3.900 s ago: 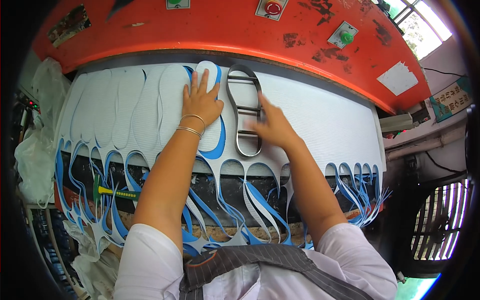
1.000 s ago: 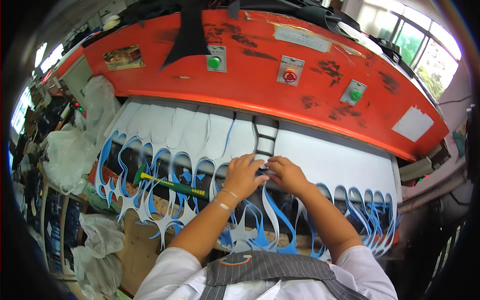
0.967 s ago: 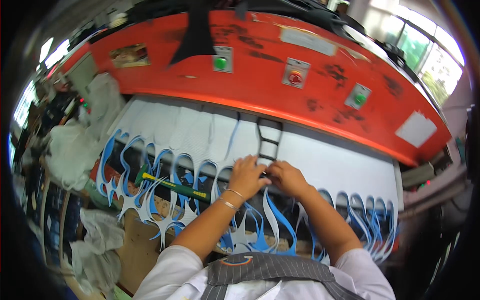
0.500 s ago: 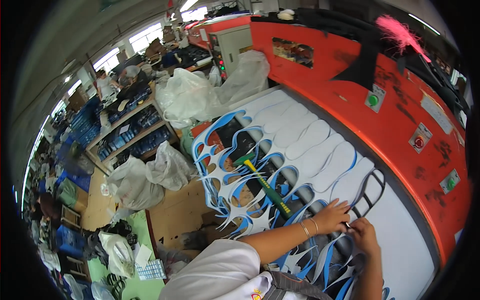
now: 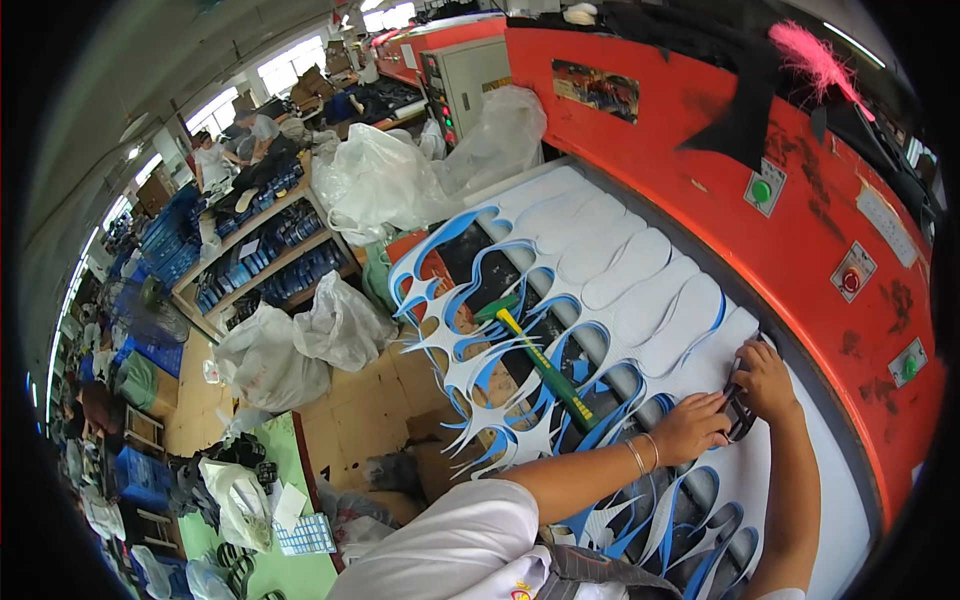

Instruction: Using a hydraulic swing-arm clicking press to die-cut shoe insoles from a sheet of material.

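Note:
A dark, sole-shaped cutting die (image 5: 741,412) rests on the white sheet (image 5: 820,500), mostly covered by my hands. My left hand (image 5: 692,428), with metal bangles at its wrist, grips the die's near left side with bent fingers. On the far right side my right hand (image 5: 768,384) has its fingers curled over the die's edge. Sole-shaped cuts (image 5: 640,268) run in rows through the sheet beyond my hands. White and blue cut-out scrap webbing (image 5: 480,380) hangs over the near edge. Across it lies a hammer (image 5: 545,370) with a green and yellow handle.
A red press machine (image 5: 660,150) with green buttons and a red one rises behind the sheet. Clear plastic bags (image 5: 385,185) sit at the far left end. Shelves (image 5: 265,260) hold blue stacked items. A green table (image 5: 290,450) stands at left; people work farther back.
The cutting die has come nearer and turned, and is now mostly under my hands. My right hand has moved from its near end to its far right side; my left hand shifted slightly right.

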